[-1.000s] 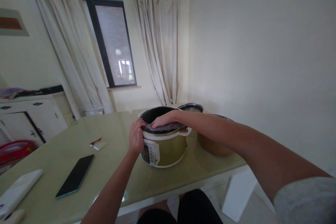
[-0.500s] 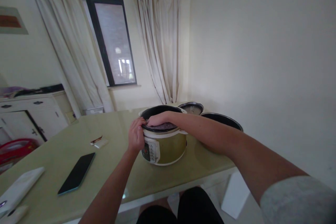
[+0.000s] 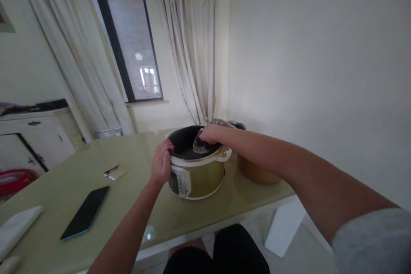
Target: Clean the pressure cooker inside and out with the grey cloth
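Observation:
An olive-gold electric cooker point(image 3: 201, 175) with a white rim and a button panel stands on the pale green table point(image 3: 96, 205). Its dark inner bowl is uncovered. My left hand point(image 3: 161, 164) grips the cooker's near left rim, fingers curled over the edge. My right hand point(image 3: 210, 134) is closed on a grey cloth point(image 3: 201, 145), which hangs from the fingers into the bowl at its far right side.
A golden inner pot point(image 3: 255, 171) sits to the cooker's right, with a lid partly hidden behind my right hand. A black phone point(image 3: 85, 212), a small white item point(image 3: 114, 172) and a white object point(image 3: 16, 229) lie on the table's left. A white cabinet stands far left.
My right hand has moved from the cooker's front rim to the far right side and lifted the cloth, which now hangs into the bowl. The left hand keeps its grip.

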Motion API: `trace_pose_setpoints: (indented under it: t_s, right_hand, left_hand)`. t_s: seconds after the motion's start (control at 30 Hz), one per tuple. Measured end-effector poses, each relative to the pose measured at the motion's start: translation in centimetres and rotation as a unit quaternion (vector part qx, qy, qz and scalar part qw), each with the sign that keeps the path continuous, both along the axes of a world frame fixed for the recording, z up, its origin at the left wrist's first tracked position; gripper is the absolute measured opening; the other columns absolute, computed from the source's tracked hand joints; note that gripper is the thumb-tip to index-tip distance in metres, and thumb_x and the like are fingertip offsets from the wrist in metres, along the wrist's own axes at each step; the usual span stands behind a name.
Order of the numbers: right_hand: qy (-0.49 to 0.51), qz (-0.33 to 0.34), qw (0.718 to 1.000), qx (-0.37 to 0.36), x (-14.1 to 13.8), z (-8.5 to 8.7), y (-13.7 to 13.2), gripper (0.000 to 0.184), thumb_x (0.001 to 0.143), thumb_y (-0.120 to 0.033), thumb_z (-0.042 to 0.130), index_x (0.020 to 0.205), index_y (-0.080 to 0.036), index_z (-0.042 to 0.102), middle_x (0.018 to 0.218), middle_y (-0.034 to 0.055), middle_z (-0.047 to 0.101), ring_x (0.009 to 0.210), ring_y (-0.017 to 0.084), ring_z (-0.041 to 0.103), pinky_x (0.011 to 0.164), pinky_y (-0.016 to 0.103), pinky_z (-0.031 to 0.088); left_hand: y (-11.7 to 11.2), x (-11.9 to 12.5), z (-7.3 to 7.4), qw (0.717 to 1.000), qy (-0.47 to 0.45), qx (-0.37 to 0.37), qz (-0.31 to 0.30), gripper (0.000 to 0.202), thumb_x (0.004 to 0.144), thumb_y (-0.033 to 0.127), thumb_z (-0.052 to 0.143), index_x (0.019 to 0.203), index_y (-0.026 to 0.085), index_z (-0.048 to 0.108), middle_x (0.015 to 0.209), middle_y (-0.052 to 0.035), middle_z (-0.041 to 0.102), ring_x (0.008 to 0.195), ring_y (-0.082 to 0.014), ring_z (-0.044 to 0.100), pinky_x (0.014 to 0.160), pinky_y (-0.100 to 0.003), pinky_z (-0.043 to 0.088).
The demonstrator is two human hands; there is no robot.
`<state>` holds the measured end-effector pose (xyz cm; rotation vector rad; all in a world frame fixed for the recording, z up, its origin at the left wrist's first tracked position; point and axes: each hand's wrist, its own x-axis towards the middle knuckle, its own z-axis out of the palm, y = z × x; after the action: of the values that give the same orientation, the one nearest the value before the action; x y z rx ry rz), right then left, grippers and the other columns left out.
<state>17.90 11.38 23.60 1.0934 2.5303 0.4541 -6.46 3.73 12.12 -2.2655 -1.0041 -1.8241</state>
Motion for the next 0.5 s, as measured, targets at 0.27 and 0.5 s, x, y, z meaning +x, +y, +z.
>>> trace_pose_setpoints:
  t_s: [0.27,0.5]
  right_hand:
    - [-0.047,0.192,0.976,0.091,-4.6,-0.4,2.7,0.029,0.099,-0.009,0.051,0.1,-0.022,0.077,0.136,0.0074,0.07,0.133,0.024,0.053,0.106,0.042,0.042]
    - [-0.024,0.105,0.989,0.101,-2.3,-1.4,1.6,0.027,0.1,-0.019,0.055,0.11,-0.023,0.08,0.14,0.0088,0.069,0.129,0.029,0.056,0.102,0.044,0.044]
  left_hand:
    - [-0.1,0.5,-0.3,1.0,-0.018,0.01,-0.005,0.04,0.112,0.037,0.027,0.098,0.022,0.062,0.107,-0.0101,0.069,0.119,-0.0265,0.062,0.109,-0.047,0.046]
    - [-0.2,0.5,-0.2,1.0,-0.013,0.019,-0.011,0.041,0.111,0.037,0.027,0.097,0.023,0.062,0.106,-0.0099,0.069,0.119,-0.0268,0.063,0.109,-0.048,0.045]
